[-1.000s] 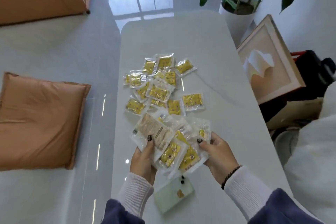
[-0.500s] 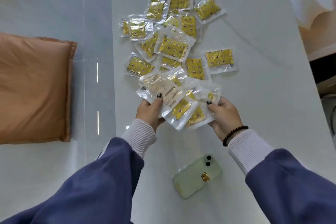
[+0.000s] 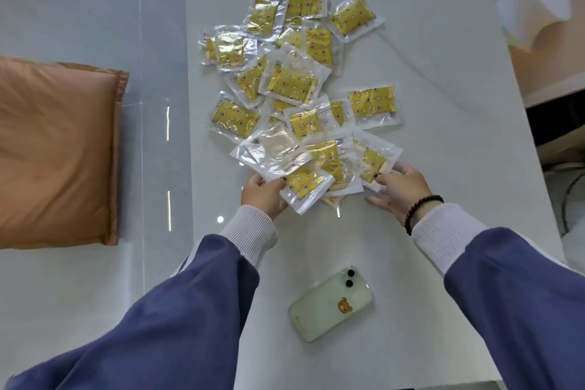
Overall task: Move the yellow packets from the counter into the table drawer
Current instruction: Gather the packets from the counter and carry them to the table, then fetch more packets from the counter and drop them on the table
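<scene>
The gathering step is in hand: a fanned bundle of yellow packets (image 3: 319,168) is held between both hands at the near end of the heap on the white counter (image 3: 443,152). The left hand (image 3: 264,196) is closed on the bundle's left edge, thumb on top over a clear-faced packet and the other fingers hidden beneath. The right hand (image 3: 399,188) is seen pinching the bundle's right edge with curled fingertips, while its lower fingers are held straighter toward the counter. A beaded bracelet (image 3: 421,209) is worn on the right wrist.

Most of the packets are judged still to be moved: a loose, overlapping pile (image 3: 291,79) is left lying on the counter just beyond the held bundle, some pieces touching it.

For the next move, the bundle would need to be squared so that the slippery film wrappers do not slide apart, then carried to the drawer.

No container is shown; the table drawer is not in view, so nothing can be said of its contents. A pale green phone (image 3: 330,304) is lying on the counter between the sleeves, and an orange cushion (image 3: 57,152) is seen at the left.
</scene>
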Motion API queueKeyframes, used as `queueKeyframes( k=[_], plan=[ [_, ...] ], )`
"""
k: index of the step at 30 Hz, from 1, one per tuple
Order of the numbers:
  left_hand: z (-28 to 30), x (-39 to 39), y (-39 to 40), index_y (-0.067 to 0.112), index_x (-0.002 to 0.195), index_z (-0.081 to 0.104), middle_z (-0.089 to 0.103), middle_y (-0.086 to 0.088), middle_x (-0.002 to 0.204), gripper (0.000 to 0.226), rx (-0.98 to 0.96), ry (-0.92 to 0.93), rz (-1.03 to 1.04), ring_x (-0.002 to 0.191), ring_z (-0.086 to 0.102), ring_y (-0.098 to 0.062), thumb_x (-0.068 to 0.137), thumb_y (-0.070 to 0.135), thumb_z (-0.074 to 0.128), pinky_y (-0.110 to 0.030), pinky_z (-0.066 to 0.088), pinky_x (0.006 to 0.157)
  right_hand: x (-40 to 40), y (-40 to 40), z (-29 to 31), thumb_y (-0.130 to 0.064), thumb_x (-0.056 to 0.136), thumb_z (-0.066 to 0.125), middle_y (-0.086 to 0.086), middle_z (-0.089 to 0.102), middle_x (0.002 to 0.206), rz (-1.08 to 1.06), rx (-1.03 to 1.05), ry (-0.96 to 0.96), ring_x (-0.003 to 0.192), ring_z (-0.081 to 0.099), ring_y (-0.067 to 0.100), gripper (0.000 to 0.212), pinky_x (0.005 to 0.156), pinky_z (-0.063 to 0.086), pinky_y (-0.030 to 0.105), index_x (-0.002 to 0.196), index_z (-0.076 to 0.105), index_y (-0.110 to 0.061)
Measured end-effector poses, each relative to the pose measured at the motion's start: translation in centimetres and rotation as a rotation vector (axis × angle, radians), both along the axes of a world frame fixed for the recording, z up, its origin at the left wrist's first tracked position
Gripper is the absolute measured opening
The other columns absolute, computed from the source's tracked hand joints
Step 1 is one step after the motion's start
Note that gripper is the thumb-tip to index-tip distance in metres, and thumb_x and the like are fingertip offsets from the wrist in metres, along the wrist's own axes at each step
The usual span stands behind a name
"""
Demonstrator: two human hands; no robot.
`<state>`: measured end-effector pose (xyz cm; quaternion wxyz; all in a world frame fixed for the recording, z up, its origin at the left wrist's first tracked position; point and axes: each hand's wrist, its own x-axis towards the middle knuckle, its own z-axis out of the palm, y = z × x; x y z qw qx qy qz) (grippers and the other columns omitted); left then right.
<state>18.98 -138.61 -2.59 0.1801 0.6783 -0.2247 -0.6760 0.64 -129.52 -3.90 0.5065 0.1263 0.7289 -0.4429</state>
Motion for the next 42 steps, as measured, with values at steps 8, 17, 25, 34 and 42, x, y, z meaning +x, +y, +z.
queueKeyframes(
  k=[8, 17, 25, 34, 42],
  plan=[
    [3.5, -1.8, 2.5, 0.003, 0.125, 0.051, 0.055, -0.011, 0.119, 0.034, 0.020, 0.037, 0.102, 0.112, 0.056, -0.024, 0.092, -0.003, 0.047, -0.037, 0.046, 0.097, -1.1, 2.7, 3.8, 0.005, 0.091, 0.049, 0.012, 0.053, 0.111, 0.130, -0.011, -0.087, 0.099, 0.056, 0.023, 0.059, 0.090, 0.051, 0.046, 0.144, 0.030, -0.015],
    [17.0, -4.9, 7.5, 0.002, 0.122, 0.053, 0.061, -0.020, 0.122, 0.029, -0.051, 0.349, 0.259, 0.106, 0.065, -0.031, 0.095, -0.004, 0.043, -0.041, 0.057, 0.080, -2.9, 9.5, 15.0, 0.003, 0.093, 0.046, 0.013, 0.059, 0.116, 0.042, -0.193, -0.142, 0.094, 0.065, 0.030, 0.037, 0.073, 0.058, 0.041, 0.128, 0.050, -0.010],
    [27.9, -6.5, 13.0, 0.006, 0.119, 0.059, 0.067, -0.015, 0.119, 0.033, -0.117, 0.411, 0.039, 0.108, 0.066, -0.032, 0.089, -0.002, 0.048, -0.043, 0.055, 0.085, -5.9, 17.1, 26.6, 0.001, 0.095, 0.045, 0.014, 0.065, 0.109, 0.026, -0.393, -0.228, 0.089, 0.069, 0.031, 0.029, 0.065, 0.058, 0.037, 0.111, 0.065, -0.011],
    [34.9, -8.2, 19.2, 0.003, 0.120, 0.060, 0.069, -0.015, 0.117, 0.050, -0.096, 0.502, -0.204, 0.104, 0.068, -0.031, 0.070, 0.003, 0.056, -0.040, 0.055, 0.084, -6.9, 23.4, 35.7, -0.003, 0.096, 0.046, 0.016, 0.070, 0.110, 0.014, -0.494, -0.177, 0.096, 0.069, 0.034, 0.027, 0.077, 0.057, 0.042, 0.112, 0.067, -0.009],
    [37.5, -8.0, 21.8, 0.004, 0.119, 0.060, 0.068, -0.015, 0.118, 0.050, -0.035, 0.562, -0.439, 0.107, 0.066, -0.033, 0.070, 0.008, 0.057, -0.039, 0.054, 0.085, -3.9, 26.8, 38.6, -0.006, 0.096, 0.047, 0.015, 0.070, 0.108, -0.080, -0.527, -0.069, 0.096, 0.069, 0.034, 0.026, 0.072, 0.057, 0.040, 0.112, 0.067, -0.010]
  ],
)
